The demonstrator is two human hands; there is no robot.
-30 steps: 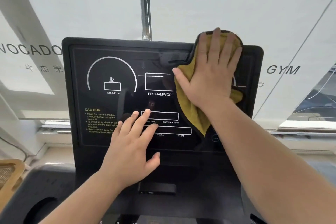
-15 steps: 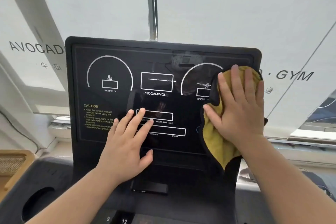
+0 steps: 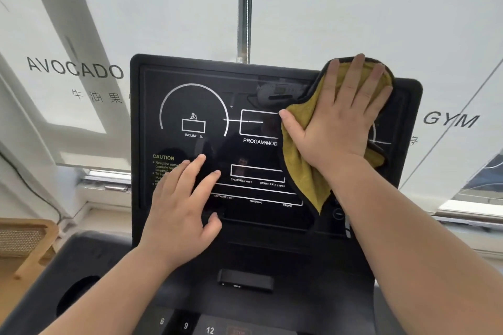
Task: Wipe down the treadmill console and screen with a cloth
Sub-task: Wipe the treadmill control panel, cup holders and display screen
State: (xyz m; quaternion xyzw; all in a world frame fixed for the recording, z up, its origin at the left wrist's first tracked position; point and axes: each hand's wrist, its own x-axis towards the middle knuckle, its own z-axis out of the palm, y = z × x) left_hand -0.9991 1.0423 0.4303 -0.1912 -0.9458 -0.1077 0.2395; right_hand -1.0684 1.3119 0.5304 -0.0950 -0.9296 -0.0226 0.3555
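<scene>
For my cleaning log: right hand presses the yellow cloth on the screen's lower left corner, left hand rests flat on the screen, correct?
No. The head view shows the right hand pressing the yellow cloth on the upper right corner of the treadmill screen; the left hand does rest flat on the screen.

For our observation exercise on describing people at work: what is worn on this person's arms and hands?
Nothing shows: the left hand and right hand are ungloved, with no rings, and both forearms are bare to the frame's edge, with no sleeve, watch or bracelet in view.
</scene>
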